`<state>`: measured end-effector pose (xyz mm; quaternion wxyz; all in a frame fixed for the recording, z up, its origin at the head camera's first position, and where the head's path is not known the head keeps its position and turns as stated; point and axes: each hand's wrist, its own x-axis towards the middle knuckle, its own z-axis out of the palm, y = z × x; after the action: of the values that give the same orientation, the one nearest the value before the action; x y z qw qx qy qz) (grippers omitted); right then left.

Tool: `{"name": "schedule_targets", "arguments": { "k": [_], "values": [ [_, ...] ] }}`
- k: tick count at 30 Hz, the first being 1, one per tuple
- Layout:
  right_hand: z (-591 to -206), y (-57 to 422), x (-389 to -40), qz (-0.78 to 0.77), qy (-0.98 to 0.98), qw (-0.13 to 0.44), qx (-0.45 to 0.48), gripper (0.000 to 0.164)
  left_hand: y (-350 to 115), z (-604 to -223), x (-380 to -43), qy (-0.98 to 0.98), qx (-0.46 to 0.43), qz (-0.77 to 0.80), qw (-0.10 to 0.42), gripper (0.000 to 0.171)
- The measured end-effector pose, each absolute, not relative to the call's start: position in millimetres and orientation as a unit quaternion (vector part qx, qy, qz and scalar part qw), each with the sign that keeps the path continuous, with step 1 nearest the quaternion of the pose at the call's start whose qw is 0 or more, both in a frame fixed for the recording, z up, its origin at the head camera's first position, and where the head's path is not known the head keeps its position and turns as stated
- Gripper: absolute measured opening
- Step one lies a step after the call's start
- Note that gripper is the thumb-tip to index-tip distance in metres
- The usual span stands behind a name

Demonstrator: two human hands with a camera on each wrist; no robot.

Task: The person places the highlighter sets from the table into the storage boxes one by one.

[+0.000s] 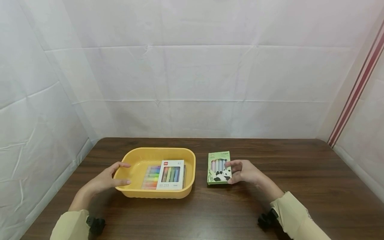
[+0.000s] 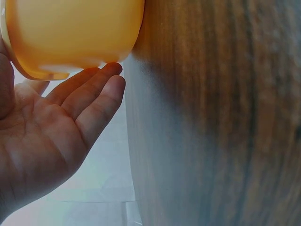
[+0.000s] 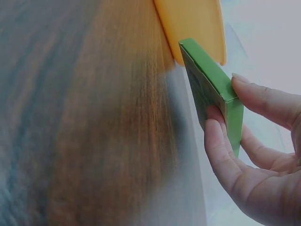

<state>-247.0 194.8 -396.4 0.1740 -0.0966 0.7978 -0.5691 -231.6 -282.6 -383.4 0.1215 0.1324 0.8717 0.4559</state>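
Observation:
A yellow plastic basket stands on the table at left of centre. My left hand holds its left end, with thumb and index finger over the rim; in the left wrist view the other fingers lie against the outer wall. To the right of the basket, my right hand grips a green box of pastel markers with pandas on its front. The right wrist view shows the green box raised off the tabletop, thumb on its edge and fingers around its side and underneath.
Inside the basket lie a white box of markers and, partly under it, a clear pack of rainbow-coloured pens. The dark wooden table meets white cloth walls at the back and sides.

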Motion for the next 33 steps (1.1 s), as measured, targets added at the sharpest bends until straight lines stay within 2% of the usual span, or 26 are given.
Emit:
{"name": "schedule_targets", "arguments": {
  "k": [33],
  "values": [
    [-386, 191, -244, -0.595, 0.782, 0.148, -0.110, 0.063, -281, -381, -230, 0.872, 0.131, 0.455, 0.124, 0.064]
  ]
}}
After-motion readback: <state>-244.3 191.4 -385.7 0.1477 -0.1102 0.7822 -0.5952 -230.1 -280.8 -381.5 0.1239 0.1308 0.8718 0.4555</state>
